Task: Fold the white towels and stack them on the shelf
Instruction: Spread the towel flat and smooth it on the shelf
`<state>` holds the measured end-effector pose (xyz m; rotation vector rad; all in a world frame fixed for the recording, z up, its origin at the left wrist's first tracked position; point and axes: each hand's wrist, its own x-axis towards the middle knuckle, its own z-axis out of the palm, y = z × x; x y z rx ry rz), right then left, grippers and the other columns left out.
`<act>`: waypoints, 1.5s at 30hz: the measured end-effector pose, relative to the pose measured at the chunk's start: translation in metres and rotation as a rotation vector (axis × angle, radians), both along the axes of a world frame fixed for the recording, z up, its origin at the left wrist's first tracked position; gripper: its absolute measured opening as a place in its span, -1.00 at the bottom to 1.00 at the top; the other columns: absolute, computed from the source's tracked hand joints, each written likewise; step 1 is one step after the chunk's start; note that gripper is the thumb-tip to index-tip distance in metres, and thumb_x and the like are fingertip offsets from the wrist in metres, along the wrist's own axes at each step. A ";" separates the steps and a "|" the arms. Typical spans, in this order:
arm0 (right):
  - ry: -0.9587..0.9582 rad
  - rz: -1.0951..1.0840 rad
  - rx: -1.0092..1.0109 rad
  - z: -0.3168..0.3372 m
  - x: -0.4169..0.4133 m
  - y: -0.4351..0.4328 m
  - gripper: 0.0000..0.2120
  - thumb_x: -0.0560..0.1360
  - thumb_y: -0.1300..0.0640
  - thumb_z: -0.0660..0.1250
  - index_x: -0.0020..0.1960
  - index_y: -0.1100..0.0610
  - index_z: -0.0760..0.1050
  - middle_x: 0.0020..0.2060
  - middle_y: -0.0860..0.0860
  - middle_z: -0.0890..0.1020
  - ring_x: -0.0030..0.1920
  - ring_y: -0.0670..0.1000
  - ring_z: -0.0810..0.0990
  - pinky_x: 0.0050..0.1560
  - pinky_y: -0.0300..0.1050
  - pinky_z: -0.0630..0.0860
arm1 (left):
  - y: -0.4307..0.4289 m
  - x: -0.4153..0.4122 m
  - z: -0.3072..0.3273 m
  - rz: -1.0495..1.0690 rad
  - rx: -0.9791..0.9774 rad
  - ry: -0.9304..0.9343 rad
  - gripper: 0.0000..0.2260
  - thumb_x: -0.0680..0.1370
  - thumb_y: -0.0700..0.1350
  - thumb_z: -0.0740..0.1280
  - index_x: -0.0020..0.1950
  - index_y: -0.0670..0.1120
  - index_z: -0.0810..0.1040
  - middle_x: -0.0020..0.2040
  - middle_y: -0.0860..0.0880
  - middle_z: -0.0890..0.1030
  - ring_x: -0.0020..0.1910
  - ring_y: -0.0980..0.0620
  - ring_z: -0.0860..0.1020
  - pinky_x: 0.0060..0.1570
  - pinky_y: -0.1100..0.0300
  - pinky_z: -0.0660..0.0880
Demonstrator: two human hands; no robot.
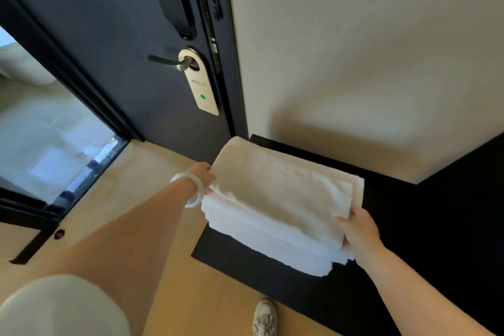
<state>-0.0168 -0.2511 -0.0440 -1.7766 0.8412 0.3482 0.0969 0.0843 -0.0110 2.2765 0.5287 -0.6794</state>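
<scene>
A stack of folded white towels (278,207) lies on a black shelf (381,226) set against the cream wall. My left hand (203,176), with a pale bangle on the wrist, grips the stack's left edge, its fingers tucked under the top towel. My right hand (357,229) holds the stack's right front corner, thumb on top and fingers underneath. The towels' near edge overhangs toward me, and their layers look fluffy and slightly uneven.
A dark door (114,43) with a lever handle and a hanging door tag (200,84) stands left of the shelf. A glass panel (46,139) is at far left. My shoe (264,318) is on the tan floor below the shelf.
</scene>
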 end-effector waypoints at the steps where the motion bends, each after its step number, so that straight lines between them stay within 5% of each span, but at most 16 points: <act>1: 0.005 -0.015 -0.021 -0.005 0.001 -0.001 -0.67 0.49 0.26 0.36 0.24 0.10 0.49 0.04 0.09 0.61 0.04 0.16 0.59 0.11 0.26 0.58 | 0.003 -0.003 -0.009 0.060 -0.046 -0.005 -0.78 0.59 -0.24 0.17 0.15 -0.10 0.53 -0.05 -0.13 0.61 -0.07 -0.18 0.65 0.10 -0.09 0.59; 8: -0.095 -0.167 -0.082 -0.012 0.006 -0.019 -0.64 0.50 0.31 0.38 0.17 -0.04 0.44 0.03 0.02 0.61 0.05 0.12 0.61 0.06 0.23 0.60 | 0.022 -0.005 -0.023 0.346 -0.283 -0.140 -0.77 0.55 -0.38 0.26 0.07 -0.13 0.61 -0.01 -0.14 0.62 -0.15 -0.15 0.66 0.08 -0.05 0.60; 13: 0.000 -0.158 -0.088 -0.020 -0.001 -0.012 -0.63 0.45 0.33 0.40 0.11 -0.02 0.40 0.00 0.00 0.56 0.03 0.11 0.57 0.08 0.22 0.59 | 0.017 -0.017 -0.035 0.264 -0.205 -0.111 -0.80 0.54 -0.36 0.32 0.07 -0.13 0.60 0.01 -0.15 0.62 -0.03 -0.18 0.63 -0.02 0.08 0.60; 22: -0.002 -0.155 -0.072 -0.015 0.000 -0.014 -0.65 0.47 0.31 0.40 0.06 -0.07 0.39 0.02 0.00 0.56 0.04 0.12 0.58 0.09 0.26 0.59 | 0.014 -0.015 -0.024 0.171 -0.109 -0.110 -0.81 0.51 -0.31 0.36 0.07 -0.10 0.60 -0.08 -0.11 0.63 -0.12 -0.13 0.65 0.07 -0.09 0.60; 25: 0.010 -0.105 -0.109 -0.008 0.000 -0.019 -0.65 0.46 0.31 0.41 0.03 -0.07 0.40 0.05 0.03 0.56 0.05 0.11 0.58 0.12 0.24 0.58 | 0.008 -0.015 -0.016 0.133 -0.011 -0.099 -0.79 0.51 -0.32 0.33 0.12 -0.15 0.59 -0.10 -0.12 0.61 -0.12 -0.15 0.63 0.01 -0.03 0.60; 28: 0.024 -0.015 -0.159 0.013 -0.001 -0.030 -0.68 0.45 0.25 0.46 0.06 -0.05 0.43 0.05 -0.01 0.56 -0.02 -0.01 0.55 -0.01 0.00 0.57 | -0.010 -0.015 -0.001 -0.132 0.346 -0.107 -0.71 0.53 -0.22 0.31 0.25 -0.11 0.52 0.09 -0.14 0.51 0.05 -0.18 0.52 0.01 0.03 0.50; 32: -0.045 0.125 -0.244 0.055 -0.006 -0.064 -0.53 0.48 0.15 0.48 0.34 0.02 0.44 0.24 -0.03 0.51 0.22 -0.01 0.51 -0.08 -0.25 0.38 | -0.069 -0.015 0.021 -0.387 0.471 -0.180 -0.59 0.58 -0.07 0.31 0.41 -0.06 0.38 0.32 -0.13 0.39 0.27 -0.17 0.42 0.21 0.00 0.45; 38: -0.187 0.241 -0.422 0.130 -0.024 -0.154 -0.50 0.55 0.10 0.41 0.44 0.02 0.36 0.39 -0.01 0.39 0.36 -0.01 0.41 0.28 -0.14 0.38 | -0.218 -0.038 0.061 -0.622 0.220 -0.289 -0.65 0.60 -0.03 0.31 0.37 -0.06 0.42 0.37 -0.07 0.40 0.26 -0.06 0.48 0.28 0.05 0.42; 45: -0.394 0.251 -0.903 0.176 -0.069 -0.338 -0.36 0.55 0.02 0.39 0.53 -0.03 0.17 0.54 -0.03 0.13 0.53 0.02 0.07 0.51 -0.06 0.09 | -0.443 -0.087 0.119 -0.815 0.032 -0.540 -0.51 0.59 0.01 0.32 0.48 -0.04 0.28 0.46 0.00 0.25 0.40 -0.02 0.35 0.38 0.10 0.33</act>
